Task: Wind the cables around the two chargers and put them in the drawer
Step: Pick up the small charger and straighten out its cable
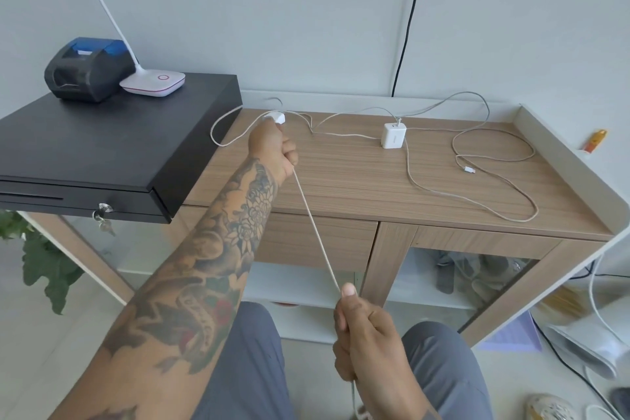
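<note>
Stage: early; winding of charger 1 is being prepared, and no finished coil is visible on either charger.
Left hand [272, 147]: fingers clenched around the first charger [278, 118], a small white rounded block of which only a corner shows above the knuckles, held over the rear left of the counter [358, 187].
Right hand [368, 334]: fingers pinched on the first cable [315, 228], thumb pressed on top, low in front of the counter above the person's lap.
First cable: a thin, pale, matte cord drawn in a straight taut line between the 2 hands; a slack tail hangs below the right hand, and a further loop lies near the cash drawer [112, 147].
Second charger [392, 135]: a white, glossy, square-edged block standing on the counter, well apart from both hands, untouched.
Second cable [477, 181]: plugged into the top of that charger, sprawled in loose curves across the right half of the counter, its white connector end lying free.
Counter: wood-grain laminate with horizontal streaks and a raised pale rim at the back and right.
Drawer [317, 242]: the flat wood-grain front below the counter edge, judged to be the target; shut.
Cash drawer: a flat black metal box with a key in its lock, carrying a dark receipt printer [88, 70] and a white lamp base [153, 82].
Remaining: wind both cables, open the drawer, stow both chargers.
</note>
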